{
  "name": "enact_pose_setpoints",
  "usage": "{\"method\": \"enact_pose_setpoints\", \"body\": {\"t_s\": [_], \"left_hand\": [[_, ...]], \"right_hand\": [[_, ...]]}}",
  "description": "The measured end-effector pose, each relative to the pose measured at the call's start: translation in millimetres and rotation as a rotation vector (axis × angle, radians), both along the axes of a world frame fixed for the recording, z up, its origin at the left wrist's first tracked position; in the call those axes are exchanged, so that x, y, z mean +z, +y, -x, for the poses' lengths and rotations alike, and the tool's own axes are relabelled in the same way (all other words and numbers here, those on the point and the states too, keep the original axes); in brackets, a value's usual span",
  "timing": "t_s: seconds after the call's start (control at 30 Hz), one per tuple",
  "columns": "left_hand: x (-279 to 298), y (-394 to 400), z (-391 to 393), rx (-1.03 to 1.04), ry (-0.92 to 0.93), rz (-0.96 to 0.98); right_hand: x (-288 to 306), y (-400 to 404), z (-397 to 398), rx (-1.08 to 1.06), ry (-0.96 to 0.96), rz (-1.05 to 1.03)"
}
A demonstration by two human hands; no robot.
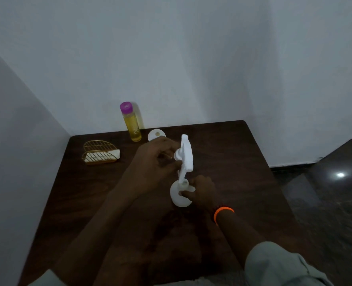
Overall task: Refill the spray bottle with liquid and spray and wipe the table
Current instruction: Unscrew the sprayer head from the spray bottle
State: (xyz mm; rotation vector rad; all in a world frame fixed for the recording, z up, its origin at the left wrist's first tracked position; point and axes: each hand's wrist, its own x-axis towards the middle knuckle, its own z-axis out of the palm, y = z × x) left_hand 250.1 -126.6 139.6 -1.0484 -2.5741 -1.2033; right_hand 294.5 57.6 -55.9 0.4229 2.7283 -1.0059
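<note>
Over the middle of the dark wooden table [243, 162], my left hand [154, 162] grips the white trigger spray head [187, 153] by its collar. The head is tilted, and its lower end reaches down to the mouth of the white round spray bottle [179, 198]. My right hand [202, 193], with an orange band on its wrist, pinches that bottle at the neck. A clear bottle of yellow liquid [132, 124] with a purple cap stands upright at the table's back edge. A folded white cloth [113, 154] sits in a gold wire holder [98, 151] at the back left.
A small white round funnel-like piece [156, 134] lies just right of the yellow bottle, behind my left hand. White walls close in the table at the back and left. Dark tiled floor lies to the right of the table.
</note>
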Motion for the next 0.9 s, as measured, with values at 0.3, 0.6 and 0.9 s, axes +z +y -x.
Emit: {"method": "enact_pose_setpoints", "body": {"t_s": [0.3,0.6,0.9], "left_hand": [[-9,-31,4,0.186,-0.275,-0.206],[-51,-61,-6,0.497,-0.625,-0.429],[-49,-62,-12,0.455,-0.967,-1.095]], "right_hand": [[-9,0,1,-0.017,0.043,-0.01],[-5,-1,2,-0.012,0.022,-0.01],[1,0,0,0.02,0.077,0.009]]}}
